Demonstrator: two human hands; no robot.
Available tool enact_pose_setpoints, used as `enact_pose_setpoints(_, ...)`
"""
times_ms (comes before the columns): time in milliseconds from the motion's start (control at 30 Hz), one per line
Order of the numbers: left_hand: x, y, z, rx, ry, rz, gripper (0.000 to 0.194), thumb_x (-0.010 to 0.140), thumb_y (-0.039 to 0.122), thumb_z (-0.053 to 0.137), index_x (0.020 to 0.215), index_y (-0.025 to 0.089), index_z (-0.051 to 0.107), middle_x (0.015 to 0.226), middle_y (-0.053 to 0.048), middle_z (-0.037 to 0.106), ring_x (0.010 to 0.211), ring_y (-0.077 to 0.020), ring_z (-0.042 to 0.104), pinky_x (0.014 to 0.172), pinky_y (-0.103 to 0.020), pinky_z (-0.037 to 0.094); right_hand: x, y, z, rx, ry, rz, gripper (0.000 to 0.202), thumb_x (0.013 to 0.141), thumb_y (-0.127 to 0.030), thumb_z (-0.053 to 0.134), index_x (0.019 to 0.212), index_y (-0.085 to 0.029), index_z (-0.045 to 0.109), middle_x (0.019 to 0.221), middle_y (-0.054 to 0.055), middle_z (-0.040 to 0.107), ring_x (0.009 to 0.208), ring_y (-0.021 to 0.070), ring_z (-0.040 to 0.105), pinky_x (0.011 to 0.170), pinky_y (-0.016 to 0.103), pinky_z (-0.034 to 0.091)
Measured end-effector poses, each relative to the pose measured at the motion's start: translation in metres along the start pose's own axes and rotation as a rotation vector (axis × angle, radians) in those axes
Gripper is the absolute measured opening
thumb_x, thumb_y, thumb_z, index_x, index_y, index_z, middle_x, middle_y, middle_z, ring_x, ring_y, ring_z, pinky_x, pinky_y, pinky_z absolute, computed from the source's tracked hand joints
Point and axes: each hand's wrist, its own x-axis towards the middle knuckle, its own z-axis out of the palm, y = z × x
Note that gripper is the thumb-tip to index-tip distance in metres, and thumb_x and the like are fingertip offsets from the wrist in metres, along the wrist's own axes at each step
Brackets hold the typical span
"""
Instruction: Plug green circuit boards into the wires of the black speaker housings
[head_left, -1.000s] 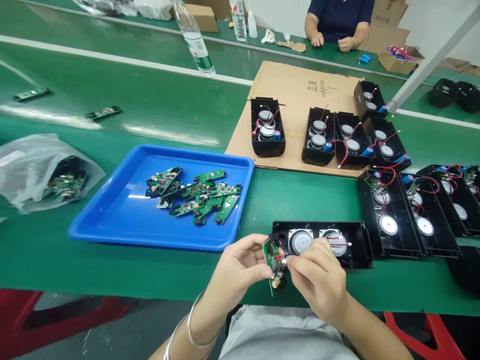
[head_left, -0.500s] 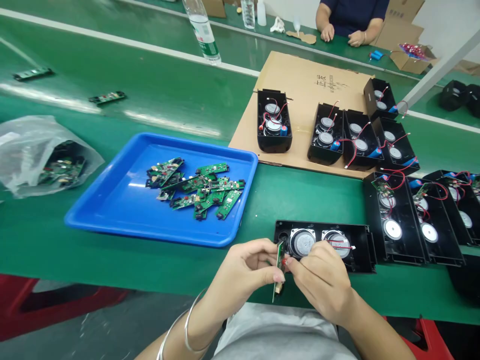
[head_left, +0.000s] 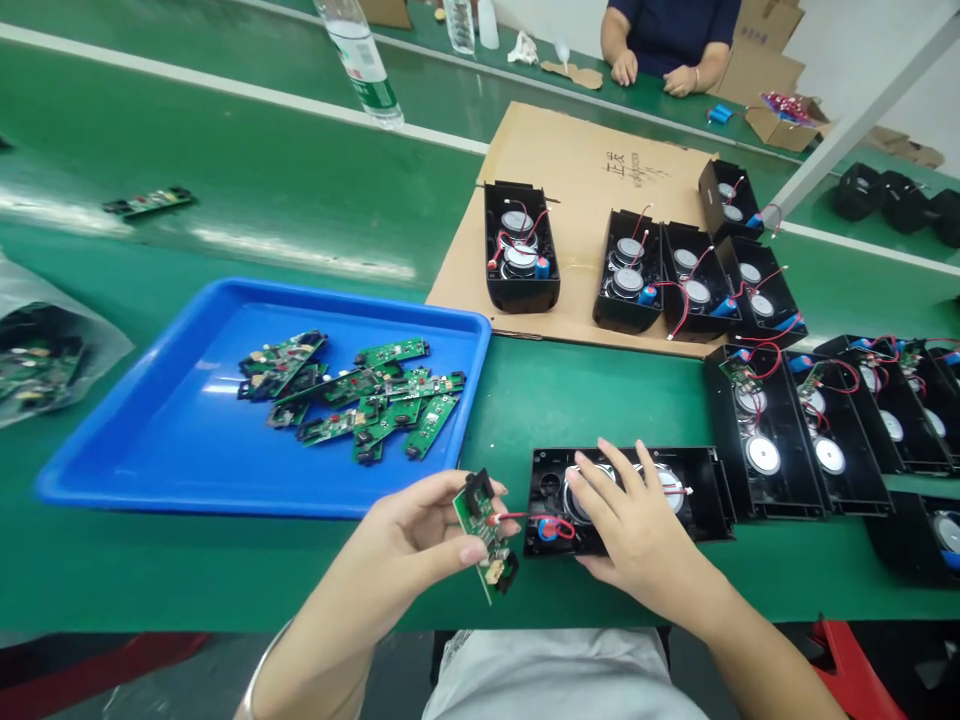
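My left hand (head_left: 442, 535) grips a green circuit board (head_left: 484, 540) by its edges, tilted over the table's front part. A red wire (head_left: 517, 515) runs from the board to a blue cylindrical part (head_left: 551, 528) inside the black speaker housing (head_left: 705, 500). Over that housing my right hand (head_left: 630, 510) is spread, fingers apart, covering part of its two round speakers. A short red wire with a white plug (head_left: 679, 490) lies on the right-hand speaker.
A blue tray (head_left: 150, 492) holds several circuit boards; a plastic bag (head_left: 97, 360) with more is left of it. Several speaker housings (head_left: 761, 455) stand right and on cardboard (head_left: 555, 140). Behind are a water bottle (head_left: 364, 65) and another person (head_left: 671, 45).
My right hand has let go near the board and moved right, opening over the housing. My left hand has shifted left with the board, now joined by the red wire.
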Motion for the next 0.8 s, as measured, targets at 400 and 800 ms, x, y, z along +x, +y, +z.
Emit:
enact_pose_setpoints(400,0.003,-0.021,0.040,0.050,-0.133,-0.144,0.031,0.061,0.034,0.079,0.085,0.022,0.062,0.069,0.003,0.068,0.060,-0.0139,0.065,0.058,-0.024,0.057,0.007,0.003,-0.012,0.056,0.164,0.042,0.038,0.085,-0.031,0.060,0.117,-0.011,0.054,0.128,0.017,0.053,0.125,0.0335,0.038,0.102,0.061,0.029)
enact_pose_setpoints(800,0.005,-0.027,0.059,0.631,0.173,0.084,0.029,0.075,0.040,0.056,0.098,0.022,0.053,0.074,-0.002,0.073,0.071,-0.0258,0.073,0.050,-0.028,0.055,-0.030,0.020,-0.011,0.139,0.371,0.214,0.022,0.092,-0.015,0.047,0.079,-0.015,0.065,0.074,0.005,0.064,0.067,0.0175,0.053,0.059,0.032,0.043)
